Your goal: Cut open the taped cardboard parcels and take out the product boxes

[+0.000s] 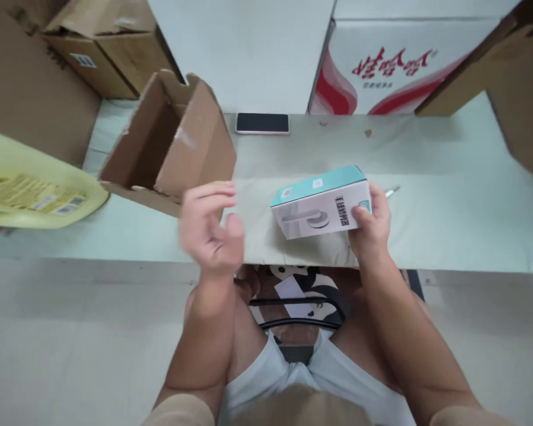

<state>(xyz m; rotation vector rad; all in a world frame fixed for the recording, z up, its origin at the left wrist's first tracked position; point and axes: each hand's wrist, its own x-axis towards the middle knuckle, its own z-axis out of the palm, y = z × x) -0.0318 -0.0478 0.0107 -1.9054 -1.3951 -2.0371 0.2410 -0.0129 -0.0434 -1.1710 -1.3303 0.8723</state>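
My right hand (372, 223) grips the right end of a small white and teal product box (317, 204), thumb on the front face. The box is held tilted over the pale table; its front shows a printed grey device and dark lettering. My left hand (212, 228) is raised and somewhat blurred, its fingers curved and apart, with nothing in it. Just behind that hand stands a brown cardboard box (199, 142) with its top open and its inside in shadow. Part of a thin pointed item (392, 191) shows beyond my right hand, its kind unclear.
A phone (262, 123) lies at the back of the table (448, 219). At the left is a yellow bottle (39, 183), with a closed carton (115, 47) behind. A white and red printed carton (391, 71) stands at the back, and brown cardboard (522, 112) at the right.
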